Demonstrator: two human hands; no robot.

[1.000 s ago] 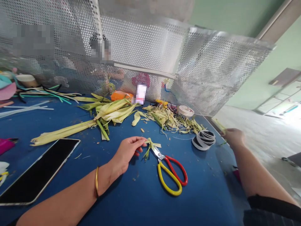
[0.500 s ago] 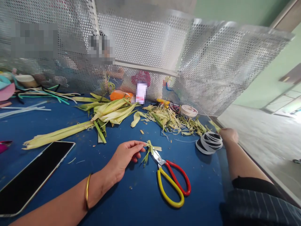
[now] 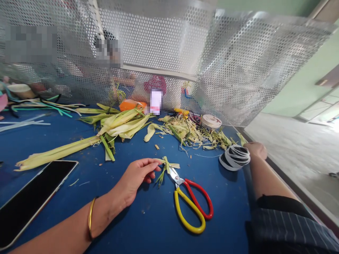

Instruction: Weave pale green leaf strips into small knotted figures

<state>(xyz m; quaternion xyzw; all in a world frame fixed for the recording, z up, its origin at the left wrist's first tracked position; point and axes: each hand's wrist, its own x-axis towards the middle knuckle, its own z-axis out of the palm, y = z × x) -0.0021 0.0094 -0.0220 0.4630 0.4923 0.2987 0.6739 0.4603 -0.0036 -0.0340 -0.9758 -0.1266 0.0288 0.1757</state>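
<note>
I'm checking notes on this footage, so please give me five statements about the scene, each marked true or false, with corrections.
1. The left hand pinches a knotted leaf strip near the tips of the scissors. True.
2. Both loops of the scissors are red. False: one loop is yellow, the other red.
3. A gold bangle is on the left wrist. True.
4. The right hand grips the scissors. False: the right hand is at the right edge of the blue table, holding a pale green strip.
5. The black-screened phone lies on the table, left of the scissors. True.
</note>
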